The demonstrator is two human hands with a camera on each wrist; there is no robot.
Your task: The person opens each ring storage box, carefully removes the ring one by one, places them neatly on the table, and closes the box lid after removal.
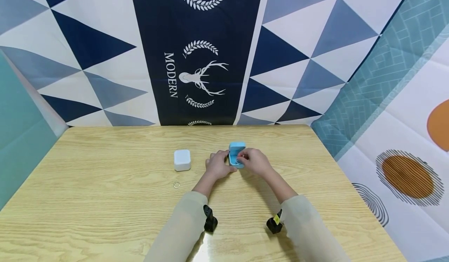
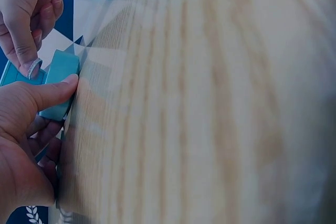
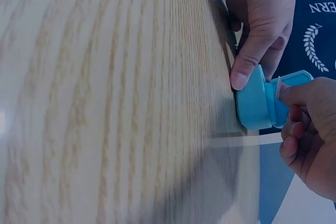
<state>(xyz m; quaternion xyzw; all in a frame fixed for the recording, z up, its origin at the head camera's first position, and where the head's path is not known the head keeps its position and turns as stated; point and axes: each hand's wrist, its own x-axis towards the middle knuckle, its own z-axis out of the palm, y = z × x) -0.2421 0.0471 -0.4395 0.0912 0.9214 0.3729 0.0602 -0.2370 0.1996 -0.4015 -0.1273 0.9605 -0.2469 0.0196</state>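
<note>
A light-blue ring box (image 1: 237, 146) stands on the wooden table with its lid raised. My left hand (image 1: 218, 166) holds it from the left side, the thumb (image 2: 69, 80) at the front of its base and the fingers behind. Thumb and forefinger of my right hand (image 1: 257, 161) pinch a silver ring (image 3: 278, 87) set with small sparkling stones. In the right wrist view that ring is right at the box's opening, in front of the lid. The left wrist view shows the ring (image 2: 34, 67) upright above the base (image 2: 62, 66).
To the left of my hands stands a small white box (image 1: 182, 160) with rounded corners. Nearer to me lies a second, thin ring (image 1: 177, 187). Behind the table's far edge hangs a patterned cloth (image 1: 196, 78). A black wrist camera (image 1: 210, 220) is on the left sleeve.
</note>
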